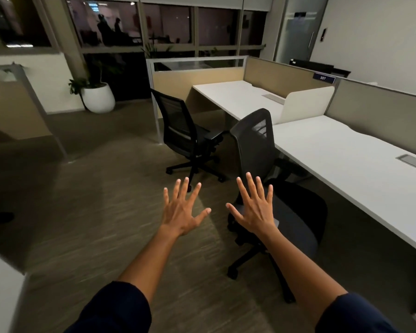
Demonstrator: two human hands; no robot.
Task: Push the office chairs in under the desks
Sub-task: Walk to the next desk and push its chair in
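Two black mesh-backed office chairs stand pulled out from a row of white desks. The near chair is turned sideways beside the near desk, its seat facing the desk. The far chair stands off the corner of the far desk. My left hand and my right hand are both held out in front of me, palms down, fingers spread, holding nothing. My right hand hovers in front of the near chair's seat without touching it.
Beige partition panels run behind the desks, with a low white divider between them. A white planter stands by the window wall. Another partition is at left. Carpeted floor lies open in the middle.
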